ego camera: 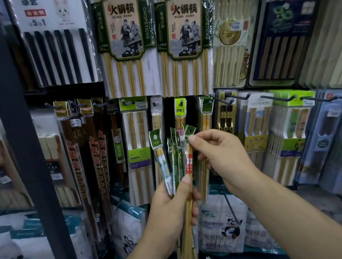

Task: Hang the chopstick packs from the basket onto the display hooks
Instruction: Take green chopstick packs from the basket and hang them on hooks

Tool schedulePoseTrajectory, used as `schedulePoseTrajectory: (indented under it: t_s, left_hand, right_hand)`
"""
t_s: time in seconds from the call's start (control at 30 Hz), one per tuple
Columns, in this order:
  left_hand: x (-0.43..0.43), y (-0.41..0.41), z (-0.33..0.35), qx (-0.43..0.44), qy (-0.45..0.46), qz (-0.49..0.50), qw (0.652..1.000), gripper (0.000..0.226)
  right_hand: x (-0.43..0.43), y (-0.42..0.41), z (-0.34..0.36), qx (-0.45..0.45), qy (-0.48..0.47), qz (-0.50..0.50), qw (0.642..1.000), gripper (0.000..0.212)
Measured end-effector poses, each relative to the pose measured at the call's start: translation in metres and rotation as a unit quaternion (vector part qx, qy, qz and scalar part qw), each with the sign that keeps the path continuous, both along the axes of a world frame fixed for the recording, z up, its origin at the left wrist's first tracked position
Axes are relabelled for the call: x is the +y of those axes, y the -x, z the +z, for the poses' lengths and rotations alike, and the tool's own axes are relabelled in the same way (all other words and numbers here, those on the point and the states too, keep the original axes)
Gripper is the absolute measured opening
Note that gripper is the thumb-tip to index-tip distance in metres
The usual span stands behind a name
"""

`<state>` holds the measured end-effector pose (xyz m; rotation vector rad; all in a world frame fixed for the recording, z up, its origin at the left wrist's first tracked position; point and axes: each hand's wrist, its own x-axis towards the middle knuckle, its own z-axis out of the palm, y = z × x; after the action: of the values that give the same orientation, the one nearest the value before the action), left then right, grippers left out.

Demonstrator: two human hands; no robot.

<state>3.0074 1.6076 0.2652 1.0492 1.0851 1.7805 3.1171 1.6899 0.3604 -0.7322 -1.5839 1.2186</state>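
Before hooks (278,98) | left hand (173,204) grips chopstick packs (178,164) | right hand (215,148) pinches header

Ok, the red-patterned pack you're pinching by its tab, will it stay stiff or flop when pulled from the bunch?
Probably stiff along its length: the red-patterned pack holds long straight sticks. Its green tab looks bent at the right hand, so likely floppy there. The glossy sleeves gripped by the left hand may slide against each other.

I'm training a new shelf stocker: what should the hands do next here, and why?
Probably lift the pinched pack out of the bundle toward a hook: the right hand pinches its green header, while the left hand grips the rest.
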Motion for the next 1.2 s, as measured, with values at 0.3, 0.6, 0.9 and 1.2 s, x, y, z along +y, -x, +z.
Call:
schedulePoseTrajectory:
  t_s: [0.3,0.6,0.9,1.2]
  left_hand:
    - [-0.002,0.002,0.002,-0.023,-0.011,-0.014,1.0,0.033]
    - [0.003,0.004,-0.002,-0.009,0.03,0.068,0.997,0.048]
    - [0.005,0.004,-0.004,-0.011,0.015,0.061,0.998,0.05]
    - [0.007,0.005,-0.006,0.027,0.015,0.096,0.995,0.045]
  right_hand:
    - [0.001,-0.004,0.003,0.036,0.057,0.03,0.997,0.014]
    - [0.021,-0.005,0.038,0.045,-0.004,-0.078,0.996,0.03]
    - [0.028,0.001,0.044,0.026,-0.031,-0.104,0.994,0.036]
    - [0.039,0.006,0.036,-0.023,-0.077,-0.161,0.984,0.045]
